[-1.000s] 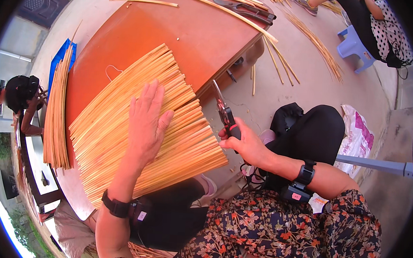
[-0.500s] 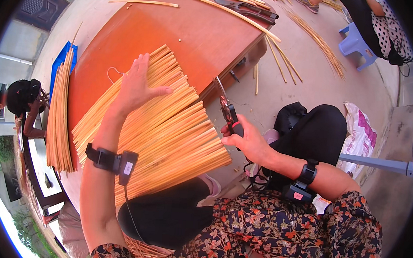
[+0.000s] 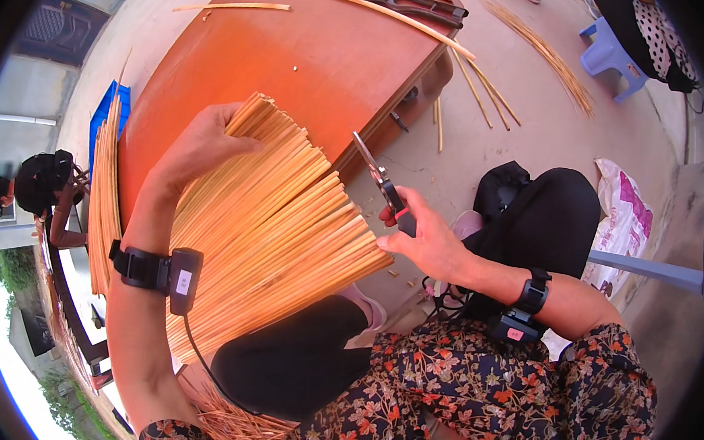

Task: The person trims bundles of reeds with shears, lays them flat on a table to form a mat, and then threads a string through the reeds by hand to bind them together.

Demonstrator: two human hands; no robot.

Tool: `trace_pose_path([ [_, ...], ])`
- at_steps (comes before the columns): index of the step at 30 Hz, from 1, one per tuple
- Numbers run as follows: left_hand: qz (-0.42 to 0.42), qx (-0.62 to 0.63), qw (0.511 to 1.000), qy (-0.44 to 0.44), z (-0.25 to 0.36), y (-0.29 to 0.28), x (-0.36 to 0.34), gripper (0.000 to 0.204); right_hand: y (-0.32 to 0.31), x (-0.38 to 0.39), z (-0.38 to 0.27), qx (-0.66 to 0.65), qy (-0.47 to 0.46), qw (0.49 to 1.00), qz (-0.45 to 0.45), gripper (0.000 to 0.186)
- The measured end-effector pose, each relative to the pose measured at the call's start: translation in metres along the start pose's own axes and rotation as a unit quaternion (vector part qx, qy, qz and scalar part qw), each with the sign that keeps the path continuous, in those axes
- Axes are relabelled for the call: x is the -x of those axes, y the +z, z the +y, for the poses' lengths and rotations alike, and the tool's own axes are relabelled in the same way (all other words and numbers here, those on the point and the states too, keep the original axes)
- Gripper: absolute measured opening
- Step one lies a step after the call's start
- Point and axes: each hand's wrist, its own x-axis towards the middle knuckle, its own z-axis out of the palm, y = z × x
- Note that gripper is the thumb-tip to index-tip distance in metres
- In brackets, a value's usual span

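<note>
A row of pale yellow sticks (image 3: 279,224) lies side by side like a mat, over the table's near edge and my lap. My left hand (image 3: 203,146) is closed round its far edge, the thumb on top and the fingers mostly hidden behind it. In my right hand (image 3: 427,237) is a pair of pruning shears (image 3: 386,188), held just right of the stick ends with the blades pointing up and away. The shears touch none of the sticks.
The orange-brown table (image 3: 241,60) carries loose sticks and dark loppers (image 3: 409,6) at its far edge. A stick bundle (image 3: 105,197) leans by a blue crate (image 3: 100,116) at left. A blue stool (image 3: 612,58), a white sack (image 3: 622,212) and other people are around.
My left hand has gone from lying spread over the sticks to gripping their far edge, which now curls up. My right hand with the shears has barely moved.
</note>
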Motion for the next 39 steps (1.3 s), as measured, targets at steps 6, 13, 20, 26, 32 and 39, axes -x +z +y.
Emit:
trace_pose_path([
  [6, 0.031, -0.043, 0.998, 0.032, 0.037, 0.006, 0.056, 0.033, -0.013, 0.004, 0.002, 0.067, -0.089, 0.994, 0.004, 0.075],
  [13, 0.300, -0.138, 0.943, 0.050, 0.084, 0.045, 0.153, 0.027, -0.026, 0.049, -0.031, 0.215, -0.234, 0.948, 0.033, 0.084],
  [20, 0.418, -0.245, 0.868, 0.106, 0.114, 0.128, 0.252, 0.027, -0.014, 0.135, -0.039, 0.161, -0.288, 0.944, -0.018, 0.079],
  [26, 0.447, -0.315, 0.814, 0.194, 0.091, 0.221, 0.273, 0.024, -0.016, 0.173, -0.013, 0.019, -0.140, 0.985, -0.103, 0.078],
  [32, 0.416, -0.301, 0.845, 0.145, 0.063, 0.283, 0.271, 0.027, -0.011, 0.167, -0.004, 0.009, -0.026, 0.991, -0.127, 0.067],
  [39, 0.443, -0.307, 0.838, 0.085, 0.062, 0.298, 0.253, 0.031, 0.000, 0.166, 0.007, -0.021, 0.055, 0.986, -0.156, 0.065],
])
